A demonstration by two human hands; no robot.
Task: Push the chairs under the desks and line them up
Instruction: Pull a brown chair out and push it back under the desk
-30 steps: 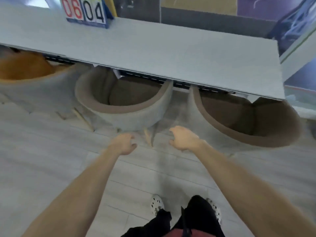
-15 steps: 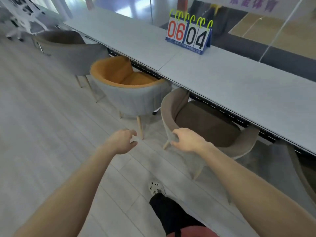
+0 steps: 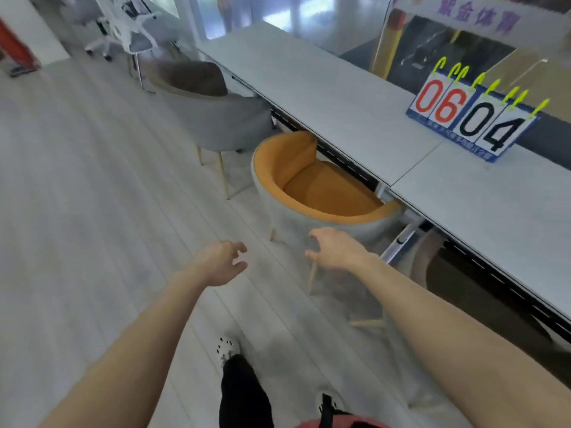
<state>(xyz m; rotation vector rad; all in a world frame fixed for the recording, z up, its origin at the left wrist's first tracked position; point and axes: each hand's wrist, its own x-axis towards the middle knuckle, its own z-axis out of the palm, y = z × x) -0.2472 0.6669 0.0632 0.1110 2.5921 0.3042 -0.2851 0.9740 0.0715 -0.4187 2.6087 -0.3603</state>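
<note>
Both hands have left the brown chair since half a second ago, and the view has swung toward the orange chair.

Largest first: the table (image 3: pixel 355 97) runs as a long grey band from 12 o'clock down to 4 o'clock, made of two tops meeting at a seam. A grey chair (image 3: pixel 222 114) at 11 o'clock stands out from the table edge, not tucked in. The orange chair (image 3: pixel 318 186) sits near centre, its front partly under the table edge, turned at an angle. A flip scoreboard (image 3: pixel 469 117) at 2 o'clock reads 06 04 (it stands on the table).

The right hand (image 3: pixel 335 250) hovers just in front of the orange chair's back, fingers spread and curled, holding nothing. The left hand (image 3: pixel 219 261) at 7 o'clock of it hangs over the floor, fingers loosely spread, empty.
</note>
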